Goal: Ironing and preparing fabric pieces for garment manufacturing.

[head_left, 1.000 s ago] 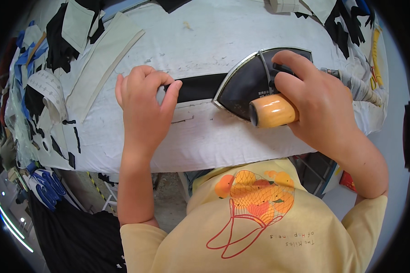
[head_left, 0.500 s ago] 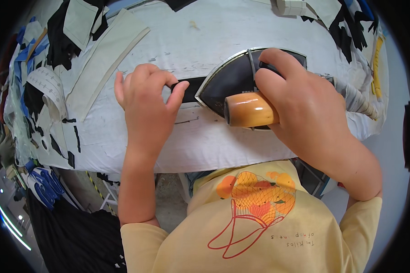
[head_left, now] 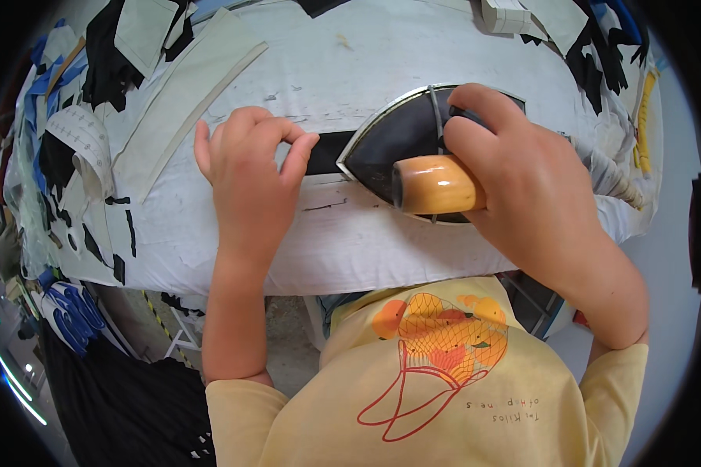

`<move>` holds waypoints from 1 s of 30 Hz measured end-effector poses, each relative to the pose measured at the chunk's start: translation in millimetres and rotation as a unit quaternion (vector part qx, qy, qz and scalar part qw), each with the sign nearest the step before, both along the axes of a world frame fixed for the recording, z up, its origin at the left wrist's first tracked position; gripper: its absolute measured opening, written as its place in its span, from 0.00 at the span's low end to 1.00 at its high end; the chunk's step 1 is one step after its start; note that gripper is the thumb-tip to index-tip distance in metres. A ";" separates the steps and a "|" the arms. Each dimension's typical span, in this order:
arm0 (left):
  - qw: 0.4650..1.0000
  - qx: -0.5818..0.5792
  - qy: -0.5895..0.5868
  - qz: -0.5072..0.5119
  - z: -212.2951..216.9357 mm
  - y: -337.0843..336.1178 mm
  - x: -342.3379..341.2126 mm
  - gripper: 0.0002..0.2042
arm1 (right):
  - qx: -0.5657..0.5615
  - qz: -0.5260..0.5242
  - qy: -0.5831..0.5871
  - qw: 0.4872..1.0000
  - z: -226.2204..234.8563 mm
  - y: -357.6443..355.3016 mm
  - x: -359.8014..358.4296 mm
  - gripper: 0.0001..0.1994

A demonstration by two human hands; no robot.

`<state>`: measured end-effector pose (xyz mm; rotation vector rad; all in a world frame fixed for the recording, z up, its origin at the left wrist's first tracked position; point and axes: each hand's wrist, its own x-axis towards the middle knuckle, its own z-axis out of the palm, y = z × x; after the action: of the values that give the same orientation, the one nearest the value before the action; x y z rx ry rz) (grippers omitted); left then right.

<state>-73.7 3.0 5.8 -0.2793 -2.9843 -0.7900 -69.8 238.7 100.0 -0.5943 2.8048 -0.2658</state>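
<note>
Gripping the iron's [head_left: 413,148] orange wooden handle [head_left: 436,185] in a closed fist, the right hand [head_left: 522,187] keeps the dark soleplate flat on the white padded ironing board [head_left: 350,241], its tip on the black fabric strip [head_left: 327,153]. The left hand [head_left: 249,171], flat with fingers curled, pins that strip just beside the tip. Since a second ago the iron has slid left toward the left hand, covering more strip; farther off lie long pale fabric pieces [head_left: 179,97] and black scraps [head_left: 109,58].

A pale yellow short-sleeved T-shirt [head_left: 444,389] is worn, printed on the chest with orange and red fruit in a red-outlined net bag and a small line of lettering. Both forearms are left bare; no rings, watch or gloves are seen.
</note>
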 end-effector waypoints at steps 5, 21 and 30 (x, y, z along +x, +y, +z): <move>1.000 -0.006 -0.001 0.000 -0.5 -0.5 -0.3 0.05 | 0.021 0.019 -0.025 0.999 1.9 -20.8 -1.9 0.10; 0.993 0.031 0.088 -0.074 -13.1 -17.0 -3.5 0.02 | 0.043 0.006 -0.015 0.999 0.9 -22.9 -1.3 0.10; 0.953 0.249 0.170 -0.012 -32.5 -30.9 -0.8 0.05 | -0.047 0.031 -0.039 0.998 -1.9 -62.4 -11.1 0.10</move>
<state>-74.4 -27.9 -26.7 -0.3792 -2.3716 -1.3051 -80.9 176.3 98.1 -0.6752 2.7063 -0.4010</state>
